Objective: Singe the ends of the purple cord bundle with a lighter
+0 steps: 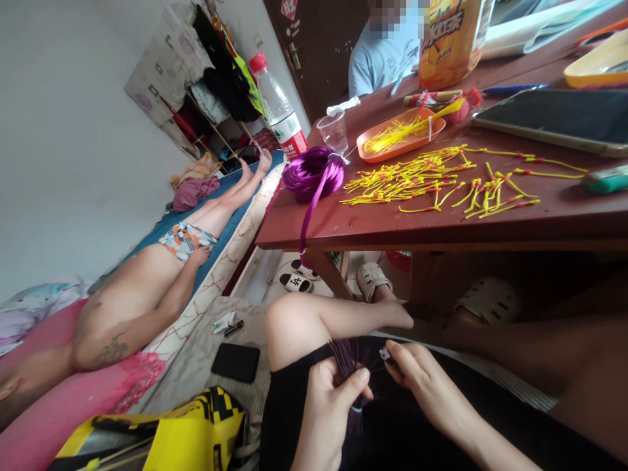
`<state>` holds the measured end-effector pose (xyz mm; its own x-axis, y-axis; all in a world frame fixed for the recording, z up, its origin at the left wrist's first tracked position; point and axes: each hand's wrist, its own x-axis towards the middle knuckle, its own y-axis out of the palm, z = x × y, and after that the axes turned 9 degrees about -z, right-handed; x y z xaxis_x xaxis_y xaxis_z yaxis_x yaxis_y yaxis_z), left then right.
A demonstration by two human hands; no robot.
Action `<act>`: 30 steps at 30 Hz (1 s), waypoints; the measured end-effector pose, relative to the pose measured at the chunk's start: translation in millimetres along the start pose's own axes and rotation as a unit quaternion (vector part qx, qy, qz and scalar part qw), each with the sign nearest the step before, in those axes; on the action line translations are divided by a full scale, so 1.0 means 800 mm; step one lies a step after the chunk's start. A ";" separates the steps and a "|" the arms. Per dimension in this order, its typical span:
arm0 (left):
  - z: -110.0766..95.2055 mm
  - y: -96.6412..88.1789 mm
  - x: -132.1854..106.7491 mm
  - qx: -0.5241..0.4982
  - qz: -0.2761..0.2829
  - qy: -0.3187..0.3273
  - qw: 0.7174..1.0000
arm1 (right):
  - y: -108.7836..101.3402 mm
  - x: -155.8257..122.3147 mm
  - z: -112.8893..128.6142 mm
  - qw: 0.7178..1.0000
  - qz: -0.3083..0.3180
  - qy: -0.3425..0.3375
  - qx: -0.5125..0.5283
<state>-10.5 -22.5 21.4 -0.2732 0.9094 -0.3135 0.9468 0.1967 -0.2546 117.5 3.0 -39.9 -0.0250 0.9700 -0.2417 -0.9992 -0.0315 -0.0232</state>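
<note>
My left hand [330, 400] is closed around a fanned bundle of dark purple cords [345, 356], held above my lap. A pale tie [356, 409] circles the bundle just below my fingers. To its right, my right hand [424, 376] is closed on a small dark object with a pale metal end, which looks like a lighter [385, 355]. Its tip points toward the cords, a short distance from them. My fingers cover most of the lighter. No flame shows.
Yellow knotted cords [407, 176], a purple cord coil [314, 175], an orange tray [375, 152], a plastic cup [334, 133], a bottle [280, 108] and a phone [559, 121] lie on the red table [441, 226]. One person lies on the bed at left; another sits across the table.
</note>
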 end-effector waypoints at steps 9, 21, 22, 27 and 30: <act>-0.001 -0.001 0.000 0.111 -0.035 0.043 0.992 | -0.001 -0.002 -0.001 0.998 -0.019 -0.027 -0.050; -0.002 0.000 -0.001 0.172 -0.052 0.091 0.980 | -0.002 -0.003 0.007 0.992 -0.008 -0.060 -0.112; -0.002 -0.001 -0.001 0.176 -0.054 0.093 0.979 | -0.002 -0.004 0.008 0.992 -0.005 -0.057 -0.113; -0.002 -0.001 -0.001 0.155 -0.066 0.081 0.982 | -0.009 -0.002 0.015 0.999 -0.026 -0.011 -0.024; -0.003 0.001 -0.001 0.070 -0.072 0.030 0.995 | -0.009 0.002 0.017 0.997 0.018 -0.011 0.072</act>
<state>-9.4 -22.4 23.7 -0.3889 0.8969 -0.2105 0.8649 0.2767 -0.4189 124.3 7.7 -26.7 -0.0596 0.9741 -0.2180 -0.9916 -0.0327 0.1249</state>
